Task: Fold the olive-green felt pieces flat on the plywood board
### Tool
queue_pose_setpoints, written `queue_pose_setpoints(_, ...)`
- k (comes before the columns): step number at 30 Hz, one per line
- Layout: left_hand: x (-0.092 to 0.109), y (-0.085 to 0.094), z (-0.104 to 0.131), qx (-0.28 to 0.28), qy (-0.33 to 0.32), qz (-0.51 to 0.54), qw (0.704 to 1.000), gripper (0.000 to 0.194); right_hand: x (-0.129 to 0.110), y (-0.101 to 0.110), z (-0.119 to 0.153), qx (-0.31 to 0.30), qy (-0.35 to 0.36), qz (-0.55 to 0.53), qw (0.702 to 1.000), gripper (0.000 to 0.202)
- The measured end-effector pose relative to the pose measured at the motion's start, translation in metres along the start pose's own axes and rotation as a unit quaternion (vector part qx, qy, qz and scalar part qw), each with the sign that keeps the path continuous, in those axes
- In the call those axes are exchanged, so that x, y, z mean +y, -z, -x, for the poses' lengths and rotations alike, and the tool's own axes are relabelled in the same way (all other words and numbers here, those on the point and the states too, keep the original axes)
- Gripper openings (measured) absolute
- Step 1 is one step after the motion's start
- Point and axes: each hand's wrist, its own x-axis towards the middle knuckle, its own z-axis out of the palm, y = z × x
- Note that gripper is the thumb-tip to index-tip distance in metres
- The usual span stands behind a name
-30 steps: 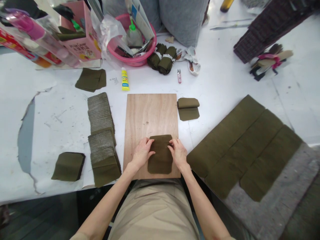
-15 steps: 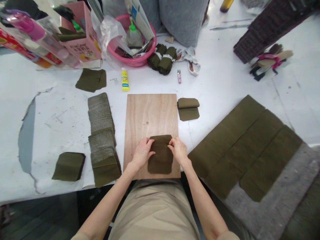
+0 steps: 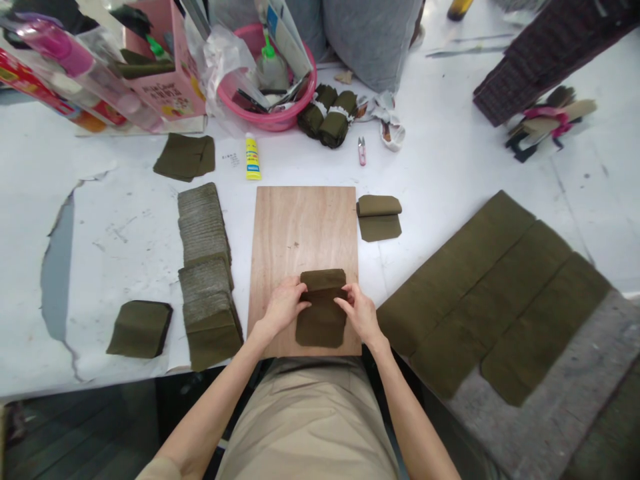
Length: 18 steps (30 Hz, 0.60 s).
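On the wooden board (image 3: 280, 233) lies an olive-green fabric piece (image 3: 321, 323) with rounded lower corners. A strip of it shows at the top, with a crease or raised edge below that strip. My left hand (image 3: 286, 303) grips the left side with thumb and forefinger. At the right side, my right hand (image 3: 361, 312) pinches the edge in the same way, level with the crease. Just right of the board sits a smaller green piece with a folded-over top (image 3: 379, 219).
Left of the board lie overlapping green pieces (image 3: 205, 267) and a small stack (image 3: 139, 330). Large green panels (image 3: 480, 300) spread at right. A yellow glue tube (image 3: 253, 158), thread snips (image 3: 362, 152), rolled green bundles (image 3: 336, 123) and a pink basin (image 3: 280, 120) stand farther back.
Both hands have come slightly down along the sides of the fabric piece. A crease now runs across it between my fingers, with a clearer strip above. The camera view has shifted slightly.
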Motion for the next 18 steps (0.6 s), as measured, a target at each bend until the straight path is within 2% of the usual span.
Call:
queue_pose_setpoints(7,0.004,-0.004,0.007,-0.055,0.138,0.028,0.988,0.037,-0.008,-0.012,0.001,0.046,-0.014,0.093,0.995,0.033)
queue_pose_setpoints(18,0.001,-0.009,0.005,-0.047,0.182,0.077,0.979,0.042,-0.014,-0.018,0.002,0.075,-0.018,0.104,0.992,0.039)
